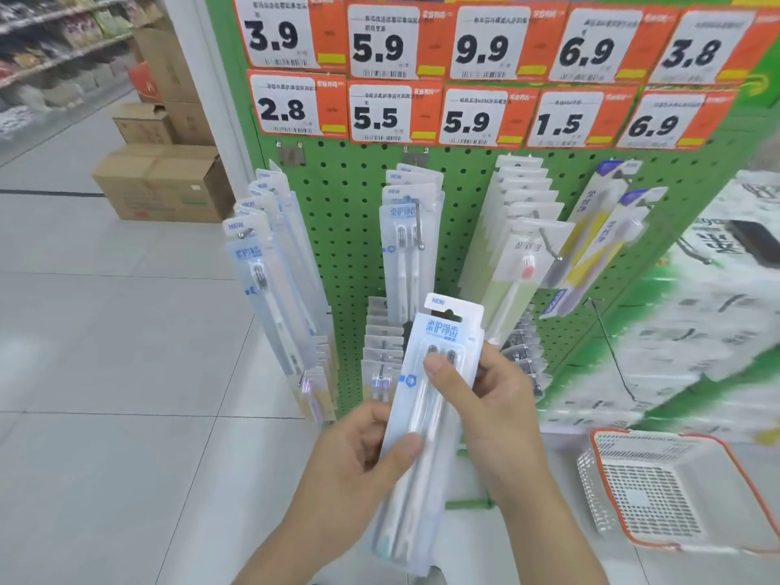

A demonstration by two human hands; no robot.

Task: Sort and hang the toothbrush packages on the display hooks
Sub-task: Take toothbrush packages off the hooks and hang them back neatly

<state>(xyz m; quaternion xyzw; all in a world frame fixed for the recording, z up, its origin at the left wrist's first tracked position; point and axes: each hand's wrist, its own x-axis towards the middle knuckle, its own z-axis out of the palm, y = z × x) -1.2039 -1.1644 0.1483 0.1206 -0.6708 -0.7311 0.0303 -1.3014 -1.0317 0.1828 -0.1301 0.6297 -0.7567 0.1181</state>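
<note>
A green perforated metal display board (460,192) is seen directly beyond the hands, topped by two rows of orange-and-white price tags (380,114). Rows of clear plastic toothbrush packages with white card headers are hung on its hooks: one row (270,263) up and to the left of the hands, a middle row (411,230) straight above them, a row with a pink-bristled brush in front (521,247) up and to the right, and yellow-and-grey packs (599,234) further right. A lower row of packs (382,352) is partly hidden behind the held package and sits just beyond the left hand. A bare metal hook (612,348) juts out to the right of the right hand. An orange-rimmed white plastic basket (658,491) lies on the pale tiled floor (105,373) to the right of the right hand. Brown cardboard boxes (164,185) are stacked on the floor well away to the upper left.

A long clear blister toothbrush package with a blue-and-white "NEW" header (430,394) is held upright and slightly tilted between both hands, in front of the board, not on any hook. The left hand (358,449) is curled round its lower left edge, thumb pressed on the front. The right hand (494,399) grips the upper right edge, thumb laid across the front by the two brush heads.
</note>
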